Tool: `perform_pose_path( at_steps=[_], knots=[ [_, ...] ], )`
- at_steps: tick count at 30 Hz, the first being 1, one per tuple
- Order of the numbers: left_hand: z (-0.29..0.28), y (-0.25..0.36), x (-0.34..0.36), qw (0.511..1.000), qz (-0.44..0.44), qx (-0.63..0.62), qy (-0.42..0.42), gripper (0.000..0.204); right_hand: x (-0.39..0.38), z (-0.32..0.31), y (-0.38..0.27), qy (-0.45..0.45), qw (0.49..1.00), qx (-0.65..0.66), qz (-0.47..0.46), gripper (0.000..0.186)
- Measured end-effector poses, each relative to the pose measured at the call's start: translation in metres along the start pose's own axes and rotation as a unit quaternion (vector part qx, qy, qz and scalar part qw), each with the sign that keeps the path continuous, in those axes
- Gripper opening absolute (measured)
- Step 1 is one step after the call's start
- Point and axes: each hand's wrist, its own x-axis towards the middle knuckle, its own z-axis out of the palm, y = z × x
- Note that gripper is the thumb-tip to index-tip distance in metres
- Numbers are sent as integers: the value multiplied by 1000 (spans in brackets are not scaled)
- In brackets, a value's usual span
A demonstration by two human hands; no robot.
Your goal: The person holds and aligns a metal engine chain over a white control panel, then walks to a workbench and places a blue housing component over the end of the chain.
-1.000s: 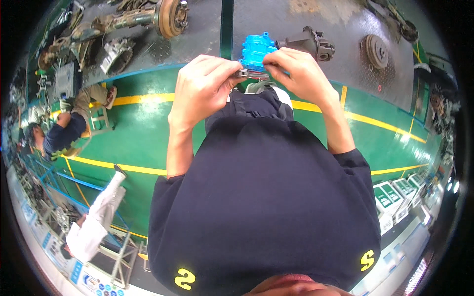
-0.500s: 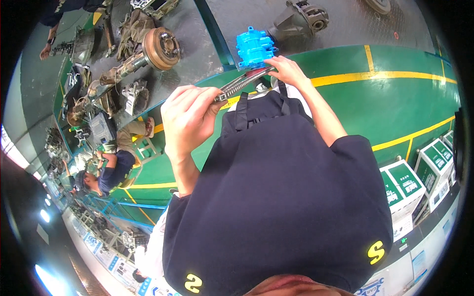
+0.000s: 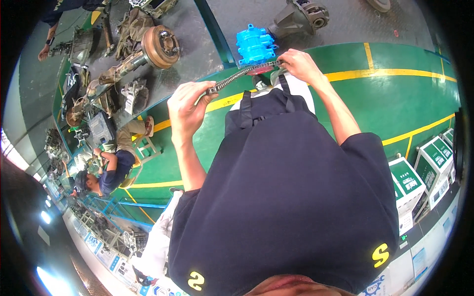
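A dark metal roller chain [image 3: 237, 76] is stretched between my two hands in the air, sagging slightly. My left hand [image 3: 190, 102] pinches its lower left end between thumb and fingers. At its upper right end, my right hand [image 3: 300, 65] is closed on it. Just beyond the chain, a bright blue ribbed housing [image 3: 255, 44] stands by the near edge of the metal workbench [image 3: 197, 59]. Part of a red round thing [image 3: 261, 69] shows below the chain.
Behind the blue housing lies a grey differential casing [image 3: 298, 20]. A rusty brake drum on an axle [image 3: 161, 47] rests on the bench at left. A person in a cap [image 3: 111, 170] sits at left. Green-and-white boxes [image 3: 407, 185] stand at right on the green floor.
My hands have moved apart, and the chain, which hung doubled before, is now drawn out into one longer strand. My right hand has shifted right.
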Motion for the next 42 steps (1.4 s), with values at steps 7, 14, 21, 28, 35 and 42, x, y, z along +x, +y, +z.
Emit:
perform_pose_path(
  at_steps=[7,14,21,28,35,42],
  knots=[
    [68,-67,-27,997,-71,-41,-14,23,17,-62,-65,-4,997,-49,-65,15],
    [116,-99,-44,992,-102,-77,2,24,12,-96,-110,34,995,-33,-91,15],
    [78,-59,-18,997,-42,-36,50,21,-5,-69,-64,41,998,-38,-1,16],
    [28,-6,-1,994,42,-26,101,22,-4,10,-14,44,997,15,63,19],
    [59,-43,-15,996,25,-23,77,25,9,-24,-47,75,997,1,23,18],
    [137,-103,-28,1000,-16,-11,11,24,22,-94,-124,144,985,72,-61,18]
  ],
)
